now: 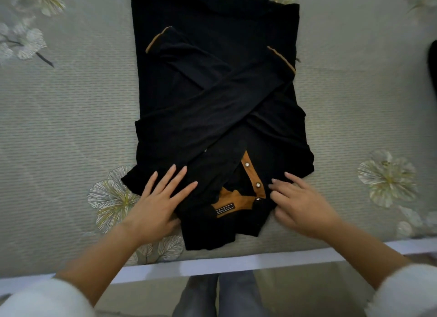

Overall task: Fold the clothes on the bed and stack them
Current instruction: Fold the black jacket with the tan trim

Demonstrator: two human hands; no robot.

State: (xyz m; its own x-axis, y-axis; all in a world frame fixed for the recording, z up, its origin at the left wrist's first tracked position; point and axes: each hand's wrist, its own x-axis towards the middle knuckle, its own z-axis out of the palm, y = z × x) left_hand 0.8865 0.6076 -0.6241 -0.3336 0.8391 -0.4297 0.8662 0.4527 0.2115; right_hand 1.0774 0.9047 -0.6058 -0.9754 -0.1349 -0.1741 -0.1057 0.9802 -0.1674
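A black long-sleeved shirt [212, 85] with tan collar lining, a tan button placket and tan cuff trim lies flat on the bed, collar towards me. Both sleeves are crossed over its body in an X. My left hand [157, 202] lies flat with spread straight fingers on the shirt's near left shoulder. My right hand [300, 203] rests with straight fingers on the near right shoulder, beside the placket. Neither hand grips the fabric.
The bed [71, 118] has a grey-green cover printed with pale flowers. Its white front edge [236, 262] runs across below the shirt. A dark object [432, 64] shows at the right border. My legs stand at the bed's edge.
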